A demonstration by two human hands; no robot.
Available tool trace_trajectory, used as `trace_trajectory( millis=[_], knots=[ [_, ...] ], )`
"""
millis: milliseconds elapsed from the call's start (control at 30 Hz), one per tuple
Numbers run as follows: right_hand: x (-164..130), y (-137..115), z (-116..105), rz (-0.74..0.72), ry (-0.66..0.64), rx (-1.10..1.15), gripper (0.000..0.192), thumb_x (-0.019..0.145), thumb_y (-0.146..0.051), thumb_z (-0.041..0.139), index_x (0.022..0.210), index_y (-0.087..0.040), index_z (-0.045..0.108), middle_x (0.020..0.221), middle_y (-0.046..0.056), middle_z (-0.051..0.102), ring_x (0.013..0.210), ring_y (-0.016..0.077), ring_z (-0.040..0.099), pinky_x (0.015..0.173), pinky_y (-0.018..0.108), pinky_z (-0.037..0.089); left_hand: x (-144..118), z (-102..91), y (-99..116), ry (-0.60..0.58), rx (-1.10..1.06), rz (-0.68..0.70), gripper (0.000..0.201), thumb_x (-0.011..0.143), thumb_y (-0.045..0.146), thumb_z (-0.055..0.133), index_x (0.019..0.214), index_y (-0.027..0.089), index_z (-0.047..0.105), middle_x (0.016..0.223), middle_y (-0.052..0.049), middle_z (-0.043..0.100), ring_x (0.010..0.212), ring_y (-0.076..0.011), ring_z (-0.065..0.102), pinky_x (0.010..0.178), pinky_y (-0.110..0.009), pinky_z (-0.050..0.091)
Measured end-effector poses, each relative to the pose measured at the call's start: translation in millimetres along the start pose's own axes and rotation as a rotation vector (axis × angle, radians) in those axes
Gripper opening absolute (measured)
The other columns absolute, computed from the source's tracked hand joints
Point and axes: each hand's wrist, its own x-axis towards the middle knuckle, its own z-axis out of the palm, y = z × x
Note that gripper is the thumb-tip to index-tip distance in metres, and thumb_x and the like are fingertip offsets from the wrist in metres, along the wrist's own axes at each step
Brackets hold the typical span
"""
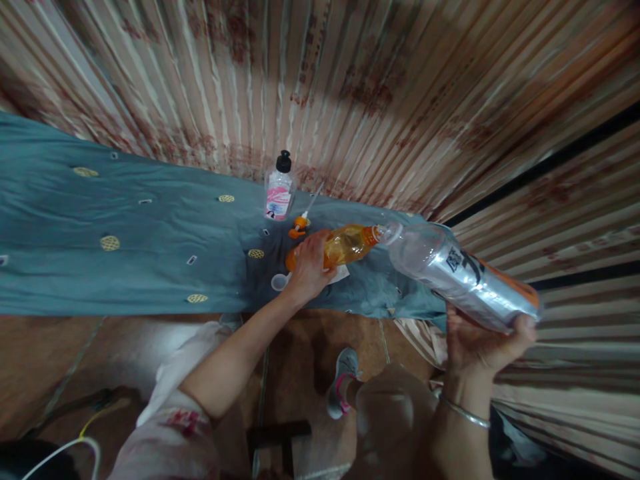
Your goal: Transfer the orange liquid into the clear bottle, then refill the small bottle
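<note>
My left hand [309,268] grips a small bottle of orange liquid [345,245], tilted on its side over the teal cloth [125,247]. My right hand [483,343] holds a large clear plastic bottle with a silver label [453,267] from below, lying almost level, its mouth touching the neck of the orange bottle. An orange pump nozzle with a white tube [301,223] lies on the cloth just behind the left hand. A small clear cap [279,282] sits on the cloth by my left wrist.
A clear hand-wash bottle with a black cap and pink label [279,190] stands at the back against the striped curtain [350,93]. Below are a tiled floor, my knees and a grey shoe [343,380]. A white cable [75,447] lies at lower left.
</note>
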Motion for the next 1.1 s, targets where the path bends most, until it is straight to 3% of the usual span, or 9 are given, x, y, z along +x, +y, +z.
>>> trace_trajectory(
  millis=[600,767,1000,1100],
  knots=[
    [2.0,-0.4,-3.4,-0.009,-0.01,-0.009,0.051,0.068,-0.05,0.061,0.109,-0.022,0.067,0.112,0.004,0.069,0.118,0.0272,0.063,0.09,0.048,0.058,0.2,0.3,-1.6,-0.001,0.023,0.036,0.069,0.071,0.008,0.068,0.134,0.016,0.041,0.135,-0.016,0.06,0.124,-0.0323,0.057,0.108,-0.052,0.046],
    [1.8,-0.6,-2.7,-0.011,-0.024,-0.005,0.056,0.069,-0.049,0.06,0.118,-0.021,0.065,0.114,0.004,0.069,0.117,0.024,0.064,0.086,0.039,0.059,-0.4,2.1,-2.5,0.005,0.039,0.027,0.07,0.071,0.009,0.068,0.135,0.015,0.041,0.135,-0.016,0.06,0.125,-0.0321,0.057,0.108,-0.051,0.045],
    [1.7,-1.9,-3.9,0.007,0.013,0.008,0.049,0.065,-0.05,0.064,0.105,-0.022,0.068,0.114,0.004,0.07,0.12,0.0284,0.062,0.089,0.048,0.058,-0.4,1.0,-2.5,-0.014,0.032,0.029,0.07,0.071,0.01,0.067,0.136,0.017,0.04,0.136,-0.016,0.059,0.127,-0.0323,0.056,0.108,-0.051,0.043],
    [2.2,-2.1,-4.1,0.001,-0.013,0.015,0.05,0.067,-0.049,0.063,0.108,-0.021,0.067,0.115,0.005,0.069,0.12,0.0263,0.062,0.09,0.042,0.057,0.0,1.2,-1.9,-0.013,0.036,0.026,0.07,0.071,0.009,0.067,0.136,0.017,0.04,0.135,-0.016,0.059,0.126,-0.032,0.057,0.108,-0.051,0.044]
  ],
)
